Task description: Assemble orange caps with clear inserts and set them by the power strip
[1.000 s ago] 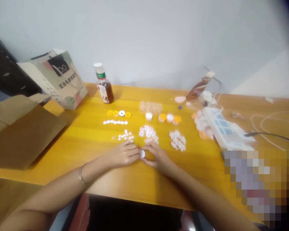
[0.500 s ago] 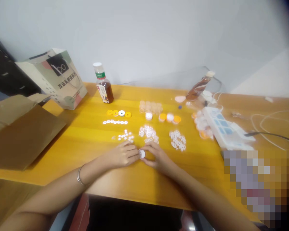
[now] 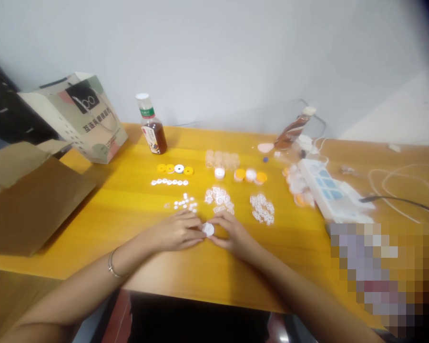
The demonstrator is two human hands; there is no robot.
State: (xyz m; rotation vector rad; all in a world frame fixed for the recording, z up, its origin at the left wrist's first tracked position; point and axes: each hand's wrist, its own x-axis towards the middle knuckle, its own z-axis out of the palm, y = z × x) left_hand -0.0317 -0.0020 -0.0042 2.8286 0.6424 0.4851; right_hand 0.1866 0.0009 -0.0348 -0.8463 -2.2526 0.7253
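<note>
A small white round piece [image 3: 208, 229] sits between my two hands near the table's front. My left hand [image 3: 180, 231] pinches it from the left side, fingers bent. From the right, the thumb and fingers of my right hand [image 3: 230, 233] curve round its other edge. Just beyond my hands lie loose white discs [image 3: 186, 202], a heap of whitish openwork pieces [image 3: 218, 197] and a second such heap [image 3: 262, 208]. Behind them are a row of small white caps [image 3: 169, 182], a row of yellow and white rings [image 3: 179, 168] and orange and white round caps [image 3: 250, 175].
On the left stand an open cardboard box [image 3: 39, 205] and a paper bag [image 3: 93, 124]. A dark drink bottle [image 3: 155, 136] is at the back. Clear cups [image 3: 222, 159], a leaning bottle [image 3: 293, 131], a white power strip [image 3: 323, 186] and cables [image 3: 403, 197] lie further right.
The white round piece now shows more of its face between my fingers. My left fingers have shifted slightly around it; the whole view has moved a little.
</note>
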